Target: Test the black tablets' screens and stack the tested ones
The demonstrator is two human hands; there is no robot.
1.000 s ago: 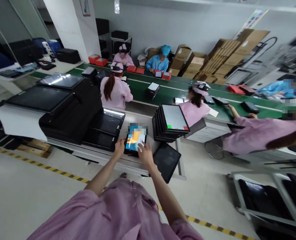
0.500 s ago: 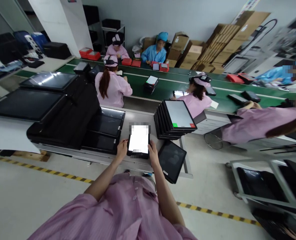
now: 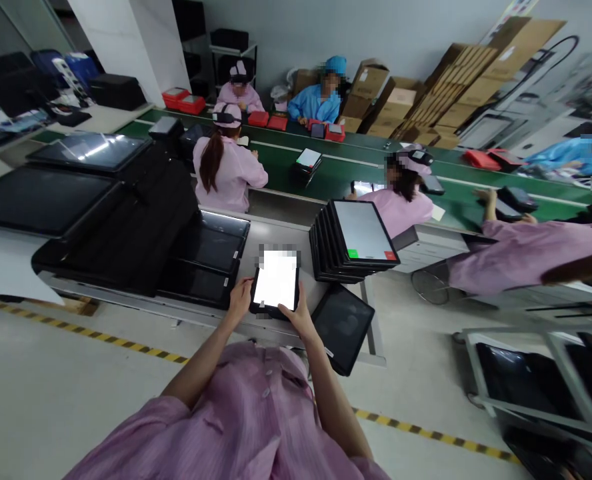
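A black-framed tablet (image 3: 276, 280) with a bright white screen is held in front of me, above the grey bench. My left hand (image 3: 240, 298) grips its left edge, fingers wrapped behind it. On its right side, my right hand (image 3: 300, 312) grips the edge, with the thumb over the lower right of the screen. To the right stands a stack of tablets (image 3: 363, 230); the top one is lit, with a green and a red patch at its lower corners. A dark tablet (image 3: 343, 327) lies nearer me, beside my right hand. Several dark tablets (image 3: 201, 280) lie left of my left hand.
Larger dark screens (image 3: 41, 200) are piled on the bench's left. Beyond runs a green conveyor (image 3: 276, 157), where several co-workers in pink and blue sit. A wheeled rack (image 3: 506, 333) stands at right. Cardboard boxes (image 3: 396, 107) lean at the back wall.
My right thumb has moved from the tablet's right edge onto the lower right of its screen. The tablet is tilted slightly more. My view has shifted a little.
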